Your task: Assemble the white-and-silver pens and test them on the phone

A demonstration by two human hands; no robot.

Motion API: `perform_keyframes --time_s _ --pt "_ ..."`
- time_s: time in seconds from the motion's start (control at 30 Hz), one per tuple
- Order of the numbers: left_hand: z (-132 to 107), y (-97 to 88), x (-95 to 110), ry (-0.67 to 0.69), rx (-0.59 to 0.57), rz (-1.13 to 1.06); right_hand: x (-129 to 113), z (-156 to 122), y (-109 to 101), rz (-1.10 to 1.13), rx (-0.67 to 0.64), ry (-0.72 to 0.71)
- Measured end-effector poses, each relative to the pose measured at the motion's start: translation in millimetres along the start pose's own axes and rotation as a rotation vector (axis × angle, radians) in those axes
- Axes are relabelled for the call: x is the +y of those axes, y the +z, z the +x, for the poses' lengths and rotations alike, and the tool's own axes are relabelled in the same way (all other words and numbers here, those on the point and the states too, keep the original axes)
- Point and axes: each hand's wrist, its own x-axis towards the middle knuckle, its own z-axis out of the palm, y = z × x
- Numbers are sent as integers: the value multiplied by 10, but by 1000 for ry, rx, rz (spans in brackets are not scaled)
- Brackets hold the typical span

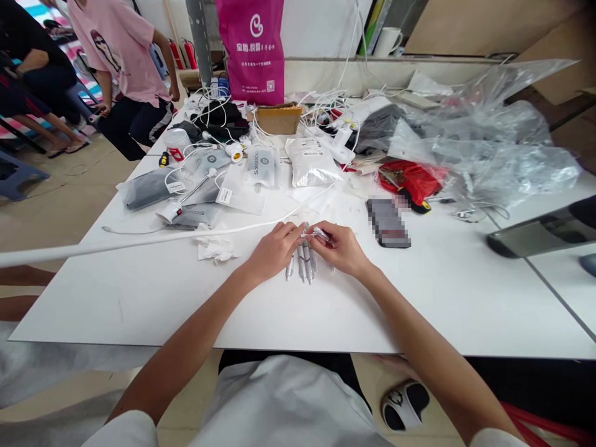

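Observation:
Several slim, clear and silvery pens (pixel 306 264) lie side by side on the white table (pixel 261 316), pointing toward me. Above their far ends, my left hand (pixel 274 251) is closed, its thumb and fingertips pinching at the end of another pen. My right hand (pixel 342 249) closes around that pen (pixel 321 233), which lies slantwise in its fingers. The two hands nearly meet, and their fingers hide parts of the pens below.
A white cable (pixel 223 233) crosses the table behind my left hand, near crumpled tissue (pixel 216 245). To the right lie a dark phone (pixel 388 222) and a red bag (pixel 412 177). Plastic-wrapped packages (pixel 311 161) and tangled cords fill the back. A person in pink (pixel 121 49) is at left.

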Motion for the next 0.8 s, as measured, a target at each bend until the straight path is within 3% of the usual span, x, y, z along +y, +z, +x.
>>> perform_keyframes --time_s 0.53,0.8 --pt "16 -48 15 2 -33 -125 13 0 -9 -50 8 -46" --pt "44 -111 85 -31 82 -251 13 9 -25 -16 1 -12"
